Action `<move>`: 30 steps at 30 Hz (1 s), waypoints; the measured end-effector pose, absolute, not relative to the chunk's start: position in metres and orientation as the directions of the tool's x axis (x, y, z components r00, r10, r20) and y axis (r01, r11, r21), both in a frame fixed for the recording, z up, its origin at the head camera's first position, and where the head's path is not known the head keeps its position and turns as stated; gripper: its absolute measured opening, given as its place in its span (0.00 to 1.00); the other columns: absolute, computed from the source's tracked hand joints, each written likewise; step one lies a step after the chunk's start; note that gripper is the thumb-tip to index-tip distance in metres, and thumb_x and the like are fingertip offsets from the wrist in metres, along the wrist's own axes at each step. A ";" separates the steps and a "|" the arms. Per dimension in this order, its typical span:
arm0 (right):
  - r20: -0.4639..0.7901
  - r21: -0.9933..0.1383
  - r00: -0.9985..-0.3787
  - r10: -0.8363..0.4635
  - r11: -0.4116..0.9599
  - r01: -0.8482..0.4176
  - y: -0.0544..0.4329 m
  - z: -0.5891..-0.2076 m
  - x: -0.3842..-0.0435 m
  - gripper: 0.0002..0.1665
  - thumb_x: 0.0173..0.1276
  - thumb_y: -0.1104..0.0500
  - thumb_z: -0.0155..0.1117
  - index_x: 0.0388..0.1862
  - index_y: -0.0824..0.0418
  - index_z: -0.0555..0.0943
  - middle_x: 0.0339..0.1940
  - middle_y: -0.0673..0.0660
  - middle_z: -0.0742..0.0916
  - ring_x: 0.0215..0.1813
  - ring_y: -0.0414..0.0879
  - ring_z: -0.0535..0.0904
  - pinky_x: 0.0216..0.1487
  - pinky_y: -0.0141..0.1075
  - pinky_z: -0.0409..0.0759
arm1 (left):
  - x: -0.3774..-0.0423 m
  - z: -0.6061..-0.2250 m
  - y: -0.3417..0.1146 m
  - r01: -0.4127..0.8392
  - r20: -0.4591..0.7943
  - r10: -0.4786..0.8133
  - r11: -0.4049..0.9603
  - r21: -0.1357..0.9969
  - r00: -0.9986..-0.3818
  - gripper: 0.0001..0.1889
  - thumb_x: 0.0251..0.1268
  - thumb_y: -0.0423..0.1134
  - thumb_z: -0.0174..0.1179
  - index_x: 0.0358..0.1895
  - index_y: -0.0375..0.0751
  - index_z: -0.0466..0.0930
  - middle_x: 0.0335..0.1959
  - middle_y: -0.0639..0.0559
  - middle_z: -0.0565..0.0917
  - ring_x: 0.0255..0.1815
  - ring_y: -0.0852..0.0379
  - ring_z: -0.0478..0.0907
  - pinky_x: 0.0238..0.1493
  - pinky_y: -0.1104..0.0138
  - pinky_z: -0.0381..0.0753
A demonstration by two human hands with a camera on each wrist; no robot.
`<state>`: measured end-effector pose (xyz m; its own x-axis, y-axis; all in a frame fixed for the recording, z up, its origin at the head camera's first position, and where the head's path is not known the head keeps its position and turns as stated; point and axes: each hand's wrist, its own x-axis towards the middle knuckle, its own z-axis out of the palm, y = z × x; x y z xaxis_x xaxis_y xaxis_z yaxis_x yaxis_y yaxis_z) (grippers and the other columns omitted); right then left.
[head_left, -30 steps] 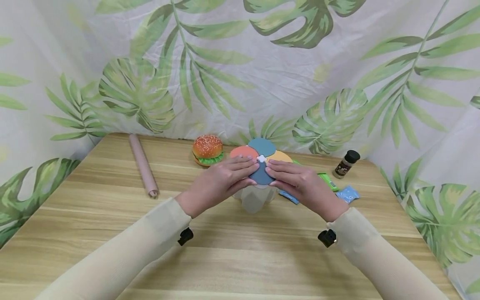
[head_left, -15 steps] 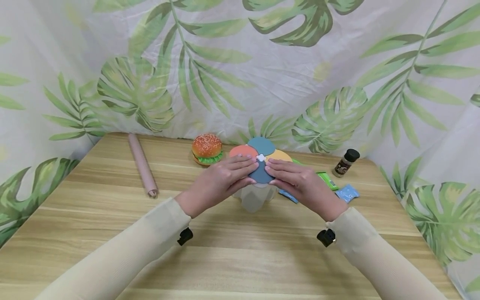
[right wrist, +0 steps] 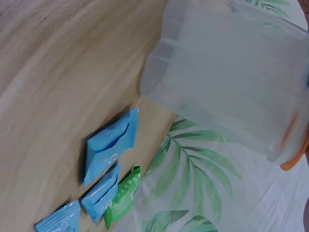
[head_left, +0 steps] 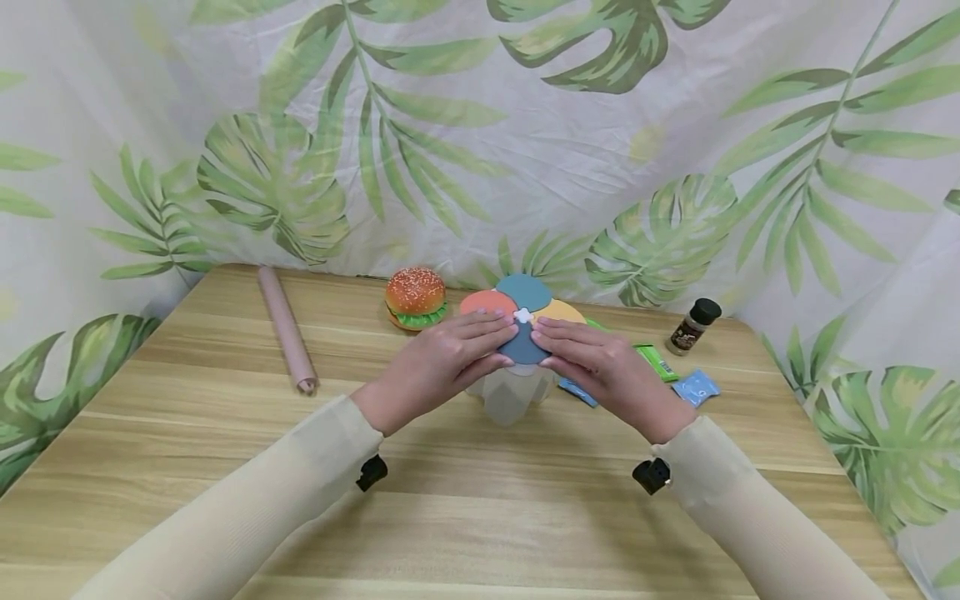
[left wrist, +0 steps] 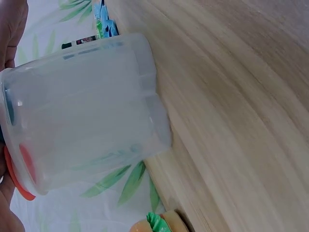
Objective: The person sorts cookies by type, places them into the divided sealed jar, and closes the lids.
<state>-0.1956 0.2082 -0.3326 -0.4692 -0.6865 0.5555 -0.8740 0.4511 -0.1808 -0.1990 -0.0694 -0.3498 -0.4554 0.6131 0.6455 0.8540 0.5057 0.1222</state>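
Note:
A frosted see-through plastic canister (head_left: 510,398) stands on the table in front of me, under a lid (head_left: 523,346) of red, blue and yellow petals round a small white centre. My left hand (head_left: 442,354) lies over the lid's left part, fingers stretched flat and thumb at the near edge. From the other side my right hand (head_left: 600,358) rests on it the same way, fingertips close to the white centre. In the left wrist view the canister (left wrist: 87,106) shows sideways with its lobed base on the wood; the right wrist view shows its other side.
A toy hamburger (head_left: 416,298) sits behind to the left, and a rolled pinkish mat (head_left: 287,332) lies farther left. Green (head_left: 657,363) and blue (head_left: 696,387) packets lie to the right, near a black-capped seasoning jar (head_left: 692,327). A leaf-print cloth (head_left: 450,125) hangs behind the table.

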 end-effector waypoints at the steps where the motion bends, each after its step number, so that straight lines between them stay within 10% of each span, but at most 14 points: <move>1: 0.558 -0.188 -0.471 -0.683 0.449 -0.873 0.208 -0.332 -0.196 0.29 0.65 0.69 0.74 0.66 0.62 0.84 0.65 0.61 0.87 0.67 0.56 0.84 0.70 0.33 0.79 | -0.199 -0.350 -0.069 0.856 0.650 0.609 0.501 0.129 -0.455 0.22 0.72 0.42 0.68 0.64 0.38 0.84 0.62 0.44 0.88 0.66 0.49 0.85 0.69 0.57 0.82; 16: 0.513 -0.325 -0.577 -0.635 0.478 -0.816 0.204 -0.320 -0.200 0.23 0.73 0.66 0.68 0.66 0.57 0.85 0.59 0.54 0.91 0.61 0.49 0.88 0.57 0.42 0.88 | -0.204 -0.332 -0.074 0.870 0.585 0.651 0.426 0.248 -0.484 0.22 0.75 0.43 0.66 0.67 0.41 0.79 0.52 0.51 0.88 0.49 0.57 0.85 0.53 0.66 0.87; 30: 0.472 -0.487 -0.683 -0.557 0.481 -0.729 0.200 -0.308 -0.215 0.13 0.79 0.65 0.61 0.54 0.63 0.90 0.49 0.59 0.94 0.49 0.50 0.91 0.49 0.39 0.89 | -0.209 -0.339 -0.078 0.816 0.520 0.630 0.446 0.367 -0.578 0.43 0.73 0.43 0.68 0.84 0.42 0.56 0.69 0.46 0.81 0.66 0.52 0.82 0.68 0.59 0.82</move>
<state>-0.2147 0.1998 -0.3077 -0.6833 -0.5568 0.4723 -0.7288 0.4813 -0.4870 -0.2092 -0.0775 -0.3394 -0.5775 0.6295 0.5198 0.8164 0.4463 0.3665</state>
